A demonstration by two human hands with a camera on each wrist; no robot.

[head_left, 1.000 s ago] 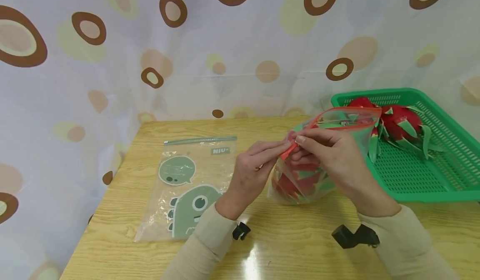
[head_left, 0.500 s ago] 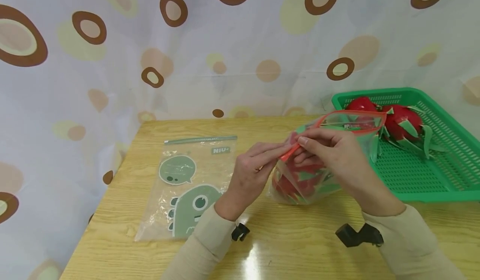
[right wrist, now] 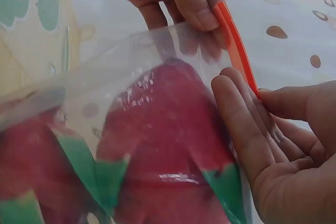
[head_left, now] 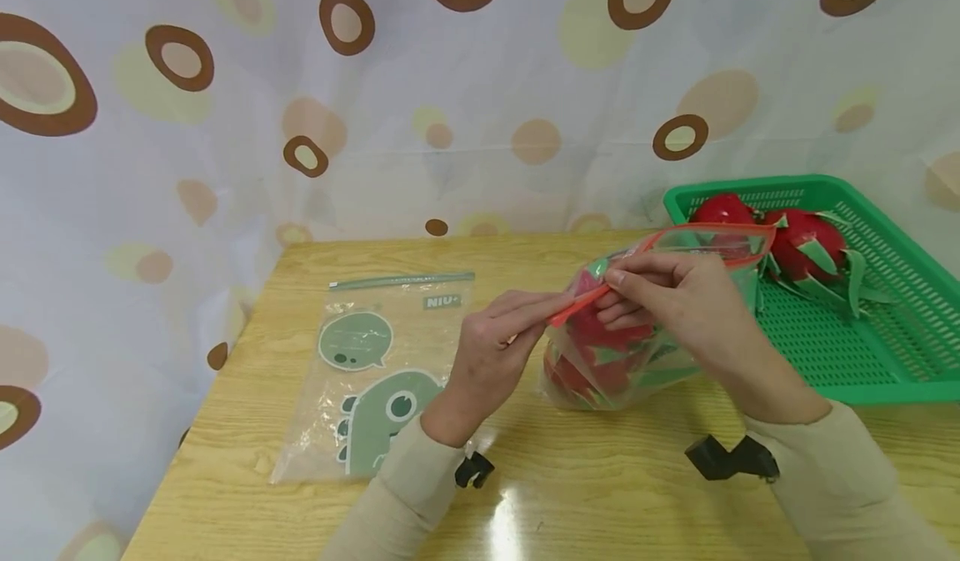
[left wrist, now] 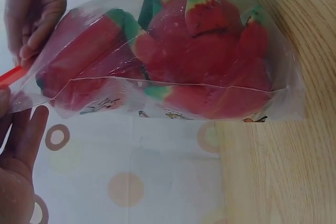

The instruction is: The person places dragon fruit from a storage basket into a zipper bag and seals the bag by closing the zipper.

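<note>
A clear zip bag (head_left: 600,369) with an orange-red seal strip stands on the table, holding red dragon fruits (left wrist: 210,56) with green scales. My left hand (head_left: 498,348) pinches the left end of the strip between thumb and fingers. Farther along the same strip, my right hand (head_left: 690,319) pinches it between thumb and forefinger. In the right wrist view the strip (right wrist: 239,51) runs pressed together from one hand to the other. To the right of my right hand, the bag's mouth (head_left: 712,244) gapes in a loop.
At the right stands a green basket (head_left: 862,394) with more dragon fruits (head_left: 806,248) in it. Flat on the table to the left lies another clear zip bag (head_left: 356,344) printed with a green dinosaur. A patterned curtain (head_left: 480,127) hangs behind the table.
My right hand has slid rightward along the strip, away from my left hand. The left hand has shifted slightly left, and more of the strip shows between them.
</note>
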